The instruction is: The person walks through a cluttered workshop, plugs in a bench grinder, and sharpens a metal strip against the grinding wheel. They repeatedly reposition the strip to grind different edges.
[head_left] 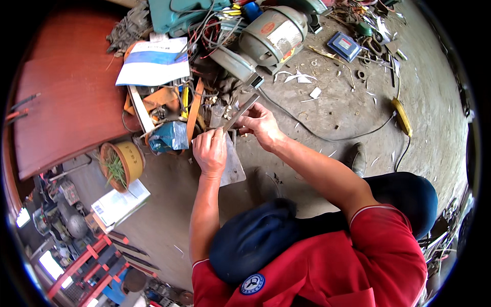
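A flat, narrow metal bar (pixel 242 111) slants up and to the right between my hands. My left hand (pixel 209 151) is closed round its lower end. Higher up, the fingers of my right hand (pixel 263 125) pinch the bar from its right side. The bar's upper tip lies just below the wheel guard (pixel 232 65) of a grey bench grinder (pixel 273 40), with a small gap between them. Whether the grinder's wheel turns cannot be seen. Beneath my hands lies a pale flat sheet (pixel 233 166), partly covered by my left wrist.
Left of the bar are tools, a blue bag (pixel 169 137) and a booklet (pixel 156 61), beside a reddish-brown table (pixel 66 107). A potted plant (pixel 129 159) stands at its corner. The grinder's cable runs across the floor to a yellow socket strip (pixel 402 117). Scraps surround a blue box (pixel 344 46).
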`<act>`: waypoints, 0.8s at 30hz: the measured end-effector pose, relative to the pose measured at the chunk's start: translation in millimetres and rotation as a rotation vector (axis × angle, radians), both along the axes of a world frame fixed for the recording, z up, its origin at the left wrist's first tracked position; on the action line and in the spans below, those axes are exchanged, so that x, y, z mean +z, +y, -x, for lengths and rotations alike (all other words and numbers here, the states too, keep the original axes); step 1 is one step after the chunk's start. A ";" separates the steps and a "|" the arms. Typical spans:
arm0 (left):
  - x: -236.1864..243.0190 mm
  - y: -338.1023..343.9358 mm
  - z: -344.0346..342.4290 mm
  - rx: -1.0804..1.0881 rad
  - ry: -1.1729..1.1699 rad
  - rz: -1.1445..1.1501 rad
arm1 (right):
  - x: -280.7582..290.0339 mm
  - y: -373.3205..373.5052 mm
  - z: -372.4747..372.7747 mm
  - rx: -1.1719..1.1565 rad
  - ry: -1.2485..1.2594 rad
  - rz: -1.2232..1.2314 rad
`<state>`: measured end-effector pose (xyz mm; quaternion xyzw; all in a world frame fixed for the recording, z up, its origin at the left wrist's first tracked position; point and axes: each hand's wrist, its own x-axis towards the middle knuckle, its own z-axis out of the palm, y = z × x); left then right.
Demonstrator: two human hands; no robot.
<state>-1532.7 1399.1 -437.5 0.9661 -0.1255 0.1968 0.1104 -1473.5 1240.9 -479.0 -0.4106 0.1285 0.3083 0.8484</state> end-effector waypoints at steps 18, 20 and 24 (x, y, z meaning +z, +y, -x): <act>36.5 -3.4 14.8 0.051 -0.113 0.012 | 35.8 -13.7 -13.9 -0.043 -0.077 -0.049; 38.8 -1.6 17.2 0.049 -0.115 -0.014 | 39.0 -11.3 -11.5 -0.047 -0.058 -0.069; 38.3 -2.0 17.2 0.044 -0.134 -0.054 | 26.2 -12.2 -9.4 -0.013 -0.082 -0.118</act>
